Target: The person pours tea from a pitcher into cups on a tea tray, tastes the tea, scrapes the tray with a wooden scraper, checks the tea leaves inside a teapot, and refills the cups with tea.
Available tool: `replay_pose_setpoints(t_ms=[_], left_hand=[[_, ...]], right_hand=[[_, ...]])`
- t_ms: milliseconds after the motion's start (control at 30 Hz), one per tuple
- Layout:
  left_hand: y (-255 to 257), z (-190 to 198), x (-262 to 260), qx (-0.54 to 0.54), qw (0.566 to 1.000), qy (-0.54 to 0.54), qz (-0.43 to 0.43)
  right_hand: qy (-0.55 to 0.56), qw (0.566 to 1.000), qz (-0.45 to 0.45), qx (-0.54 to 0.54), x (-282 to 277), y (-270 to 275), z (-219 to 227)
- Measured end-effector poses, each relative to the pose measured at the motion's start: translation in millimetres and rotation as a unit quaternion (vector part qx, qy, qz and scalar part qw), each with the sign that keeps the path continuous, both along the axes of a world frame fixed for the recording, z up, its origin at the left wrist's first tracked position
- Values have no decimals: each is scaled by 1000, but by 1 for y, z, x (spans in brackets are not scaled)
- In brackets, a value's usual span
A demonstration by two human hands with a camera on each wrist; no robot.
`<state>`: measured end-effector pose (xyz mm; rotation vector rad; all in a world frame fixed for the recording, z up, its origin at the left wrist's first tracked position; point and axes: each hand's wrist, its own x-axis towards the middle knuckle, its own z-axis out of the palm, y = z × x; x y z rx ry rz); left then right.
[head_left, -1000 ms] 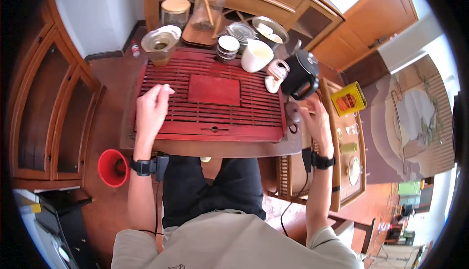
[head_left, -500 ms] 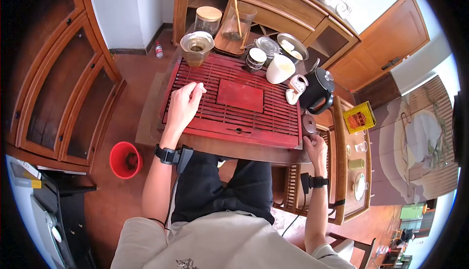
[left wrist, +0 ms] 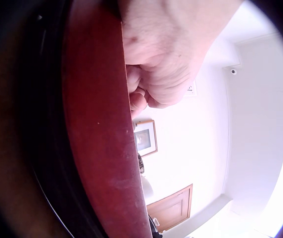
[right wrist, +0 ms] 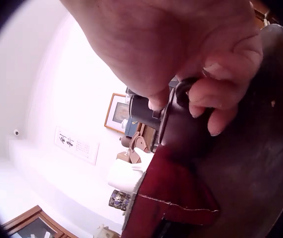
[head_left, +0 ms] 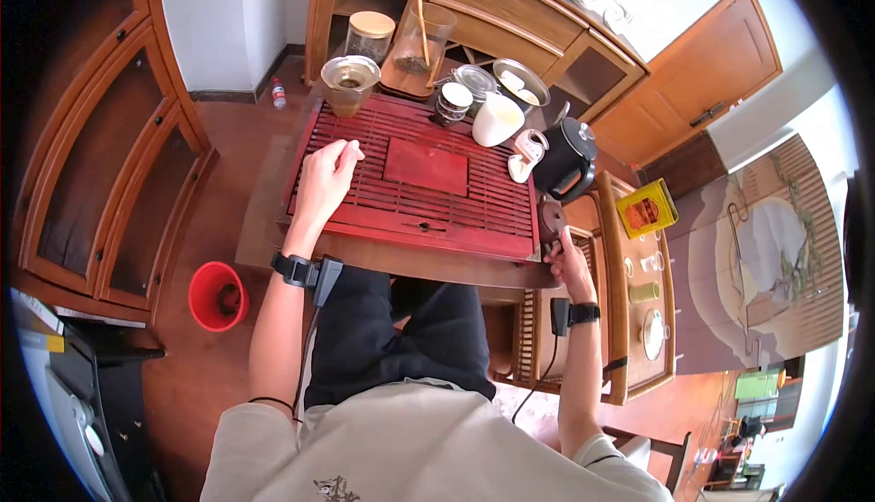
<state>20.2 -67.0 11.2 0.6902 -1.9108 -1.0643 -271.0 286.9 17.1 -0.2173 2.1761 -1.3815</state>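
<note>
While the left hand is curled, empty, at the tray, the teapot beside it is gripped by the right hand, well apart; grasping seems the step, steady support called for next.

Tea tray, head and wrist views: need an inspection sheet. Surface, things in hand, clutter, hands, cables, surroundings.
Surface: slatted red tray on a brown table; too small to tell if slats are wet.
Job's things: dark teapot at the tray's right edge, beside the right hand.
Clutter: black kettle, white pitcher, wood-lidded jar and metal bowl around the far side and right.
Hands: right hand has its fingers at the teapot's handle; left hand at the tray's left side, fingers curled, holding nothing.
Cables: black cable hangs from the right wrist's camera.
Surroundings: red bin and small bottle on the floor; yellow tin on the side stand.
</note>
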Motion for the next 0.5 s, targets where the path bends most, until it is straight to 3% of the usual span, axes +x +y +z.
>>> replay_pose_setpoints(t_ms=[100, 167, 233, 300, 367, 500], left_hand=[[0, 2, 0, 9, 999, -31, 8], [1, 0, -1, 4, 1000, 5, 11], [2, 7, 1, 30, 999, -35, 13], [2, 4, 0, -4, 1000, 4, 17], [1, 5, 1, -31, 999, 19, 12], [2, 10, 5, 20, 1000, -5, 4]], right_hand=[[18, 1000, 13, 19, -6, 0, -8], [13, 998, 16, -58, -13, 0, -18], [24, 997, 1, -70, -11, -2, -19], [40, 996, -21, -73, -9, -4, -19], [86, 989, 29, -114, -9, 5, -19], [92, 991, -11, -96, 3, 13, 31]])
